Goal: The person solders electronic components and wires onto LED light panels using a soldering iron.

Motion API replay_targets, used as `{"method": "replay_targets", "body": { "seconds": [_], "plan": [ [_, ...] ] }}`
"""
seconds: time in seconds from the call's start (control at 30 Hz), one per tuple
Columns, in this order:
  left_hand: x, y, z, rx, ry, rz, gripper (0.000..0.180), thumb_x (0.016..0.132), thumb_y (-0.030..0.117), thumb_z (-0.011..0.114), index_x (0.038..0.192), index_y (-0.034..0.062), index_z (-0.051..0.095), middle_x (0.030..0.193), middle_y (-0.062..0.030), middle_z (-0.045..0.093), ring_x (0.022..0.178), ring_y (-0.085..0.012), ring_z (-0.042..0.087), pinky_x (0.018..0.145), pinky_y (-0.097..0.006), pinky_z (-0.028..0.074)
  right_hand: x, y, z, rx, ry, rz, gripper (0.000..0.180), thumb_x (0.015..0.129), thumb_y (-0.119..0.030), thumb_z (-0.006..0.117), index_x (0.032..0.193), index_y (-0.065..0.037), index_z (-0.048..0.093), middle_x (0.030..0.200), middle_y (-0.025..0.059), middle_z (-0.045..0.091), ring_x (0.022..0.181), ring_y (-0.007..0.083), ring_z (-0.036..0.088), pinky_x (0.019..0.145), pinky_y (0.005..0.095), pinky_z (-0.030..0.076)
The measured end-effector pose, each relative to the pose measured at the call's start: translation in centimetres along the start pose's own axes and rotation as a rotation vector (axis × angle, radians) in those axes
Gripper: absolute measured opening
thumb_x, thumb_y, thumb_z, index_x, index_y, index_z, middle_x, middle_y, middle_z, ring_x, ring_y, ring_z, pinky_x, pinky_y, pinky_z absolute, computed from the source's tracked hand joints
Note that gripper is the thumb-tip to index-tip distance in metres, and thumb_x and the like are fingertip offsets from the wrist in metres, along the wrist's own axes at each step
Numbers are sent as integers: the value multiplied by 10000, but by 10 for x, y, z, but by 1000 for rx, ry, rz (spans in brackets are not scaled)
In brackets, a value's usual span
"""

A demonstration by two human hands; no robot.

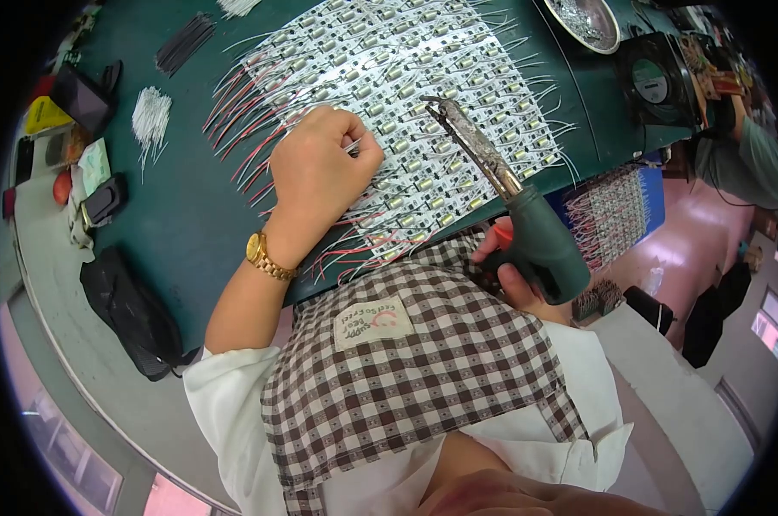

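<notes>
A panel of small circuit boards [415, 95] lies on the green table, with red and white wires trailing from its left edge and pale wires from its right. Over its left part is my left hand [320, 159], fingers curled into a pinch. What sits in that pinch is mostly hidden by the fingers; a thin pale bit shows there. My right hand [516, 282] grips a dark green soldering gun [548, 245] with a red trigger at the table's near edge. The gun's metal tip points up and left, above the boards; I cannot tell whether it touches them.
Bundles of white wires [151, 120] and black wires [185, 43] lie at left. A metal bowl [585, 21] and a black fan [655, 79] stand at far right. Another wired board panel [610, 215] is lower right, near another person's sleeve [741, 163]. A black bag [131, 310] lies left.
</notes>
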State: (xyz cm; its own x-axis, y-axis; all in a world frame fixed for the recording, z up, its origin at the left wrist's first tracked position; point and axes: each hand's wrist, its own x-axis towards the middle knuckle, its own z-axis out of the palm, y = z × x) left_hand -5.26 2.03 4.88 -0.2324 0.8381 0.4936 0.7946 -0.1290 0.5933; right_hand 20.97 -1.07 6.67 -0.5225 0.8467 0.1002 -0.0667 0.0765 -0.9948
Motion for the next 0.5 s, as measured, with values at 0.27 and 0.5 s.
{"method": "replay_targets", "body": {
  "seconds": [0.27,0.5],
  "plan": [
    [-2,7,-4,-164,-4,-48,95,687,120,682,644,97,600,719,-15,545,573,-160,548,513,-281,438,-9,-6,-11,-90,-44,117,513,853,-264,663,1271,-28,479,929,87,595,847,176,585,749,313,465],
    [-8,11,-4,-4,-108,-5,77,691,107,689,671,85,618,713,-5,526,579,-133,523,539,-261,429,-17,-3,-12,-69,17,271,487,836,-263,693,1215,-29,499,920,59,596,848,144,576,765,283,449]
  ]
}}
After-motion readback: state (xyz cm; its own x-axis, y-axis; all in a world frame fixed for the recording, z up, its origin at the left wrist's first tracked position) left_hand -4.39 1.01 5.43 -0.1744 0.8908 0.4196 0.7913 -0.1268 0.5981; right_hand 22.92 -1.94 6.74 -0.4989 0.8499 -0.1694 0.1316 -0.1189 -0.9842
